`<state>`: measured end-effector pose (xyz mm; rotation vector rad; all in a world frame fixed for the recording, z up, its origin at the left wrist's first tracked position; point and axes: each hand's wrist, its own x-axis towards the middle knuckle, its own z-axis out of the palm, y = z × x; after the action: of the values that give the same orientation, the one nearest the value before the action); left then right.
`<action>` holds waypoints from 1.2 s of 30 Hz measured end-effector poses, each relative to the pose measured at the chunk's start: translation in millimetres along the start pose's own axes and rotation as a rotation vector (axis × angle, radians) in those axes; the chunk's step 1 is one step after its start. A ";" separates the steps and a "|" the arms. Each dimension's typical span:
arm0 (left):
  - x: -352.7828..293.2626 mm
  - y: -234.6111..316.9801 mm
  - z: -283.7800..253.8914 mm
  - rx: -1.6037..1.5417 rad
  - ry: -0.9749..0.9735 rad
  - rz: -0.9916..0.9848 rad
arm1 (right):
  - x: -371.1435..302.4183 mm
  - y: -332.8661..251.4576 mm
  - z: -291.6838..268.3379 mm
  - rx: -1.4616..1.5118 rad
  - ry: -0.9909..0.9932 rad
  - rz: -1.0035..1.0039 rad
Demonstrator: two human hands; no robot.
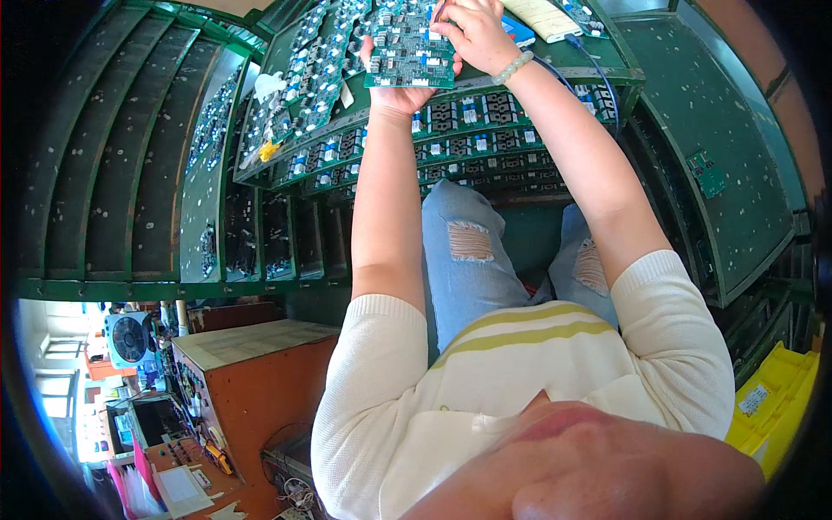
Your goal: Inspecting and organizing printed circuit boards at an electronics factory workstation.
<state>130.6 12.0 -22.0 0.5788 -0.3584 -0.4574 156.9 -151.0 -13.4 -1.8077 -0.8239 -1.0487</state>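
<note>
A green circuit board (409, 66) crowded with small parts rests in my left hand (400, 100). That hand supports it from below, with a thumb at the left edge and fingertips showing at the right edge. Over the board's upper right, my right hand (478, 36) is closed in a pinch on a thin reddish stick-like thing (438, 10). The top edge of the picture cuts it off, so its kind is unclear. A bead bracelet (513, 68) circles my right wrist.
More circuit boards (314, 82) lie across the green rack top (251, 139), with further boards on tiers below. A cream-coloured box (542, 19) with a blue cable (598, 65) is at the right. Green shelving (113, 156) stands left; a yellow bin (771, 403) sits lower right.
</note>
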 end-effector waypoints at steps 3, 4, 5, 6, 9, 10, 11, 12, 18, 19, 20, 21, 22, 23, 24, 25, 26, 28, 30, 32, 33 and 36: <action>0.2 0.5 0.8 -0.004 -0.028 -0.030 | 1.1 -6.3 -3.7 -0.110 0.017 -0.063; 0.3 -1.1 2.7 -0.006 0.002 -0.017 | 1.1 -5.9 -5.0 -0.112 0.016 -0.066; 0.7 -2.1 4.2 -0.007 0.031 -0.005 | 1.0 -5.6 -6.3 -0.099 0.018 -0.067; 1.6 -2.5 4.8 -0.007 0.029 -0.003 | 1.1 -5.3 -7.2 -0.085 0.021 -0.067; 0.6 -1.3 4.8 -0.015 -0.028 -0.002 | 1.7 -9.8 -8.3 -0.076 0.022 -0.078; 0.5 -1.4 5.6 -0.013 -0.022 -0.002 | 1.7 -8.2 -8.3 -0.077 0.023 -0.078; 0.6 -1.8 6.5 -0.011 -0.016 -0.003 | 1.9 -6.5 -8.2 -0.067 0.019 -0.078; 0.7 -2.4 7.4 -0.011 -0.018 -0.004 | 1.9 -4.9 -8.3 -0.057 0.015 -0.078; -0.5 -1.1 4.4 -0.006 0.074 0.051 | 3.3 -13.3 -8.7 -0.070 0.005 -0.054; -0.4 -2.0 4.3 -0.037 0.002 0.030 | 3.9 -10.1 -7.9 -0.073 0.008 -0.054; 0.0 -2.7 4.3 -0.069 -0.069 0.009 | 4.8 -6.0 -6.1 -0.085 0.108 -0.179; 1.2 -3.4 4.3 -0.069 -0.072 0.006 | 4.7 -2.6 -5.1 -0.097 0.207 -0.303; 0.9 -3.3 2.2 -0.070 -0.114 0.007 | 4.4 -2.9 -4.3 -0.097 0.208 -0.304; 0.6 -3.2 0.3 -0.072 -0.157 0.008 | 4.2 -3.1 -3.8 -0.063 0.247 -0.277; 0.4 -2.2 -2.5 -0.049 -0.156 0.003 | 4.1 -3.0 -3.8 -0.029 0.287 -0.250; -0.8 -1.7 -3.0 -0.049 -0.153 0.005 | 4.4 -6.7 -5.5 -0.026 0.285 -0.249; -1.9 -1.2 -3.6 -0.086 -0.145 -0.001 | 4.4 -10.9 -8.9 -0.089 0.305 -0.060; -1.9 -2.0 -2.4 -0.106 -0.139 0.017 | 4.9 -9.4 -12.7 -0.257 0.410 0.166; 0.5 -3.6 1.5 -0.148 -0.125 -0.002 | 4.2 2.0 -17.8 -0.269 0.504 0.223; 0.7 -3.7 2.3 -0.182 -0.103 -0.010 | 1.9 9.9 -18.8 -0.276 0.596 0.282; 0.3 -4.1 2.3 -0.182 -0.103 -0.008 | 0.6 13.3 -18.3 -0.267 0.616 0.298; -0.5 -2.7 -0.9 -0.157 -0.105 0.015 | 0.5 10.5 -18.1 -0.254 0.629 0.304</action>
<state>129.8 10.7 -24.4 0.4000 -0.4228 -0.4976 160.2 -171.7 -11.7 -1.5863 -0.0374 -1.4456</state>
